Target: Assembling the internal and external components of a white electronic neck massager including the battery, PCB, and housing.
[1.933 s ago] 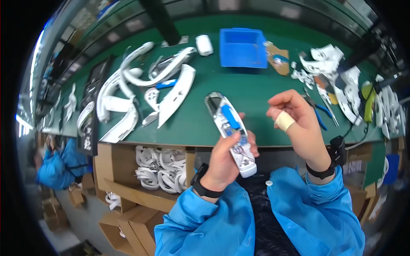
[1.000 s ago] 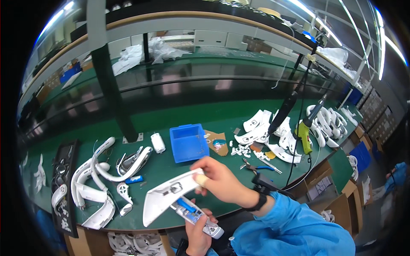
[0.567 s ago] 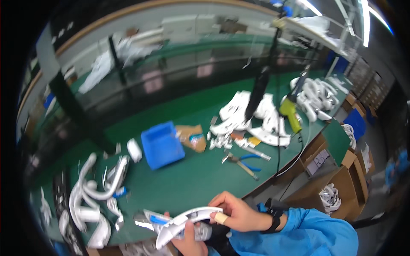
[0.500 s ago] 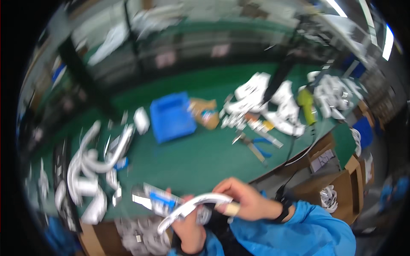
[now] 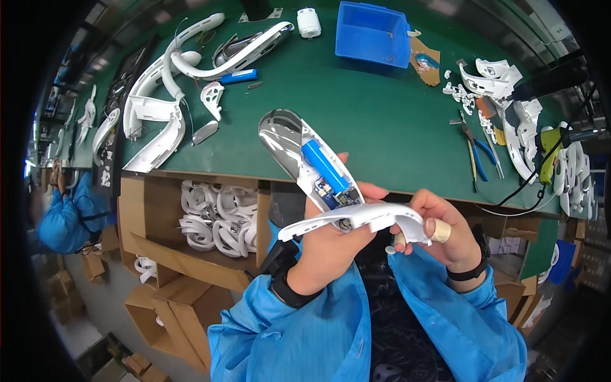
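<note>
While the left hand gripped the open housing, its blue battery and circuit board exposed, over the green bench edge, the right hand pinched the curved white cover across it, unseated, so closing apparently remained.

both forearms in blue sleeves rise from the lower edge; left hand in closed grip, palm up; right hand pinching, finger taped, wrist banded
</note>
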{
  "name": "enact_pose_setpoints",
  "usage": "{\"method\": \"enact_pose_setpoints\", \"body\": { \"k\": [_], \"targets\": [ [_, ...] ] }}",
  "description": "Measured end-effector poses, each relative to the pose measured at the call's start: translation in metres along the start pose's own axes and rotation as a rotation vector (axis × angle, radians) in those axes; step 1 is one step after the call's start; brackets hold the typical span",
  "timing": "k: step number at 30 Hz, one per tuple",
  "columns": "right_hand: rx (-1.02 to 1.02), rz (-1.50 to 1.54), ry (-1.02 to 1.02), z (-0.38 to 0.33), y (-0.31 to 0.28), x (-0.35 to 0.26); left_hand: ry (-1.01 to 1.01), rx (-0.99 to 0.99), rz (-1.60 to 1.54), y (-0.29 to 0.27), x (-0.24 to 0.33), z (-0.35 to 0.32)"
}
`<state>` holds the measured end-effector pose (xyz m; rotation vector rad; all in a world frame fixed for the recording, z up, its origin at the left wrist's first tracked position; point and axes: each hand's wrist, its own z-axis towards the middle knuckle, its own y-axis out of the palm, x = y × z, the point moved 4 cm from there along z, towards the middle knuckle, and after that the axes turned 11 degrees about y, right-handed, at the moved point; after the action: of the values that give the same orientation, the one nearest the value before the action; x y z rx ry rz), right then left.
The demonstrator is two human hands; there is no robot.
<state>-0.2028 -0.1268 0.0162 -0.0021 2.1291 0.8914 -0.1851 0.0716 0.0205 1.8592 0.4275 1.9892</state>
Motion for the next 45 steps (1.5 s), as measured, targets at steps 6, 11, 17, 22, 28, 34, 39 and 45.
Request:
{"method": "enact_pose_setpoints", "body": {
  "k": [6, 11, 17, 22, 28, 34, 39, 45],
  "targets": [
    [-0.022, 0.324, -0.152, -0.014, -0.016, -0.008, -0.115, -0.074, -0.279, -0.010, 0.007, 0.005],
    [-0.034, 0.368, -0.363, -0.016, -0.034, -0.018, -0.161, -0.097, -0.797, -0.018, 0.003, 0.012],
    [0.032, 0.293, -0.369, -0.017, -0.029, -0.018, -0.150, -0.120, -0.820, -0.015, 0.002, 0.014],
    [0.151, 0.204, -0.377, -0.020, -0.027, -0.016, -0.092, -0.176, -0.906, -0.011, 0.002, 0.011],
    [0.212, 0.096, -0.333, -0.021, -0.022, -0.017, -0.072, -0.158, -0.855, -0.006, -0.002, 0.006],
    [0.249, 0.055, -0.276, -0.016, -0.005, -0.022, -0.062, -0.112, -0.707, -0.005, 0.003, 0.009],
    [0.373, -0.085, -0.382, -0.014, 0.017, -0.027, -0.071, -0.075, -0.610, 0.001, 0.003, 0.011],
    [0.475, -0.548, -0.521, -0.004, 0.039, -0.019, -0.035, -0.057, -0.432, -0.001, 0.003, 0.009]
  ]
}}
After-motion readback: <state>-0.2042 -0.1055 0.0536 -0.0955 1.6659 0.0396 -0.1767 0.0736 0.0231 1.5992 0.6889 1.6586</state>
